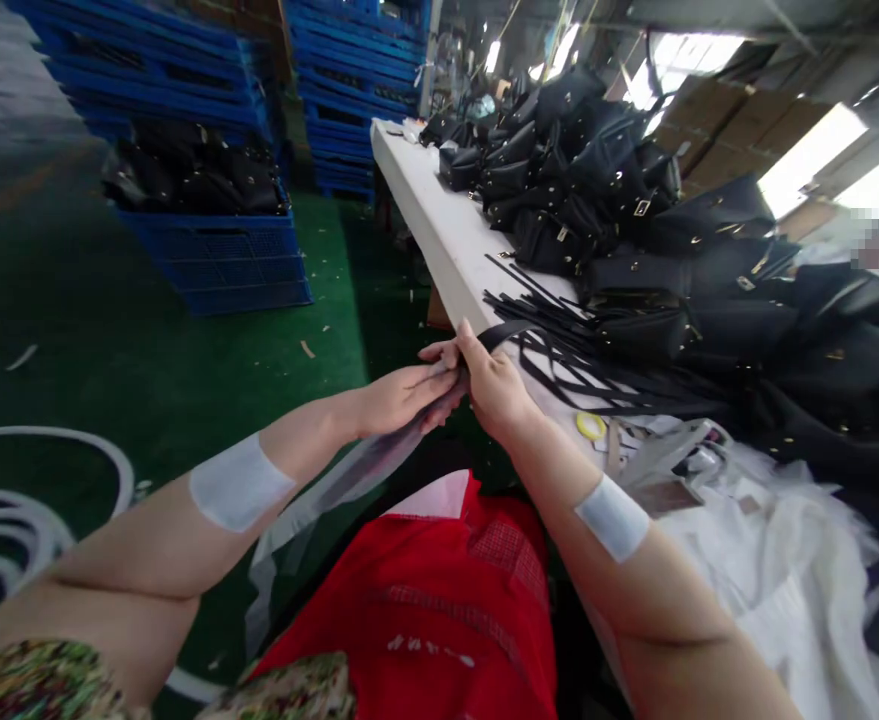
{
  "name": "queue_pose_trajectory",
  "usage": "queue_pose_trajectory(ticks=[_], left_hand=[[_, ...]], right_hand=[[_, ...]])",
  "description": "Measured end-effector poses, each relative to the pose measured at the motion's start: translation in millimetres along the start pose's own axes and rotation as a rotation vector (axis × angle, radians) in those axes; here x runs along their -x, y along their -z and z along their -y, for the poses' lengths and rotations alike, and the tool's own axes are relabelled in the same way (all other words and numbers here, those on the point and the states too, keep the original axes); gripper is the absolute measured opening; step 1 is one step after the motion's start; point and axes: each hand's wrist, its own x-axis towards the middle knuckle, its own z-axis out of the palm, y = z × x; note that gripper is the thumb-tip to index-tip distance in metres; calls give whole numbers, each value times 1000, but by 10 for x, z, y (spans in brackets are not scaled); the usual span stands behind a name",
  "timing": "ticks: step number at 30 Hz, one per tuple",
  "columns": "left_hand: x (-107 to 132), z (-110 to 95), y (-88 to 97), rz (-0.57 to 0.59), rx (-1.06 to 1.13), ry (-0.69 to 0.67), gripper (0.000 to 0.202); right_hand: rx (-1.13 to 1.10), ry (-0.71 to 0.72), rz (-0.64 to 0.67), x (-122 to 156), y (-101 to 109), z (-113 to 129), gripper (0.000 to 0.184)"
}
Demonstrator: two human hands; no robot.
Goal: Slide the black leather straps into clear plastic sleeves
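Both my hands meet at the near edge of the table, in the middle of the view. My right hand [497, 388] is closed around a black strap [510, 330], thumb up, and the strap's other end runs onto the table. Against it my left hand [409, 395] grips a thin, see-through wrapping strip [368, 465] with a dark length showing inside it. That strip hangs down to the left in front of the red apron [439, 600]. The overlapping fingers hide where strap and wrapping meet.
Several black straps [559, 370] lie on the white table [439, 225] beside a heap of black bags [581, 150]. A yellow tape roll [590, 426] and white plastic wrapping [769, 560] are nearby. A blue crate [221, 260] of bags and blue pallets [356, 90] stand left.
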Motion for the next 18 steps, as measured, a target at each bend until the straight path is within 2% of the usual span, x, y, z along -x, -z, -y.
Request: queue_pose_trajectory(ticks=[3,5,6,8,12,14,16,18], left_hand=[[129,210,-88,80,9,164,49],[210,372,-134,90,36,291,54],[230,439,-147,100,50,330,56],[217,521,-154,93,61,368,59],[75,525,-136,31,-13,290,63],[43,517,-142,-36,-41,255,62],[81,524,-174,-51,-48,288,63],[173,531,-232,0,-37,382,66]], right_hand=[[-166,54,-294,-157,322,77,49],[-193,81,-391,-213,526,121,50],[-160,78,-380,-208,575,105,51],[-45,22,-276,-143,541,-24,54],[15,-60,-94,81,202,-480,59],[-15,-146,5,164,127,-629,60],[-100,-179,-6,179,202,-662,58],[-207,-153,-158,133,387,-616,55]])
